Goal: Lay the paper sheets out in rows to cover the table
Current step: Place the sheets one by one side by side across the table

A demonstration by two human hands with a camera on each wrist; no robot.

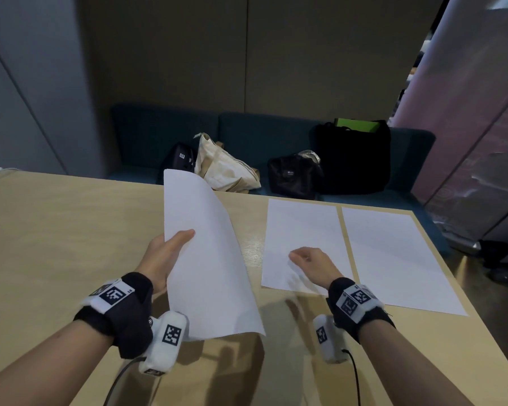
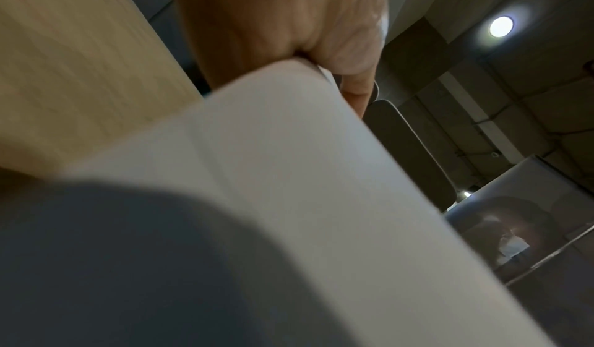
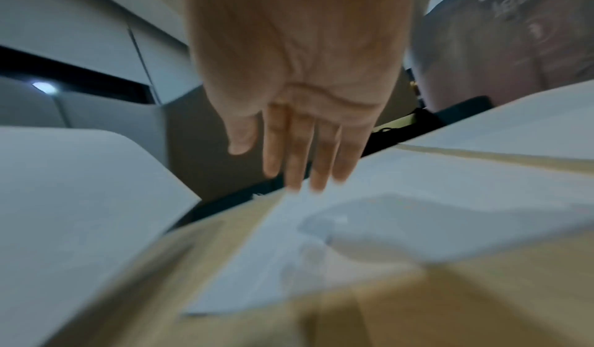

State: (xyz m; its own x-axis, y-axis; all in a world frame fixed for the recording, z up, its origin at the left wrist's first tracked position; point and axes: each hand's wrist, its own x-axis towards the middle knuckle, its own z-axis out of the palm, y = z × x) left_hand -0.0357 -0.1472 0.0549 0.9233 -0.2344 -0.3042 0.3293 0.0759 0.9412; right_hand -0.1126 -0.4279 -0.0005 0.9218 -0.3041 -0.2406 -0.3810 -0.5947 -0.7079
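Note:
My left hand point(image 1: 170, 247) grips a stack of white paper sheets point(image 1: 206, 259) by its left edge, thumb on top, and holds it curved above the wooden table point(image 1: 56, 230). In the left wrist view the stack point(image 2: 305, 174) fills the middle, with my fingers point(image 2: 356, 91) curled behind it. Two white sheets lie flat side by side at the table's far right: one point(image 1: 302, 230) under my right hand point(image 1: 308, 259), another point(image 1: 393, 253) by the right edge. My right hand hovers empty just above the near sheet point(image 3: 321, 238), its fingers point(image 3: 302, 159) straight in the right wrist view.
Beyond the table's far edge stands a dark blue bench point(image 1: 247, 133) with a cream tote bag point(image 1: 223, 165), small black bags point(image 1: 294, 174) and a large black bag point(image 1: 352, 156). Bare table top stretches left of the stack. A pinkish partition point(image 1: 475, 112) rises on the right.

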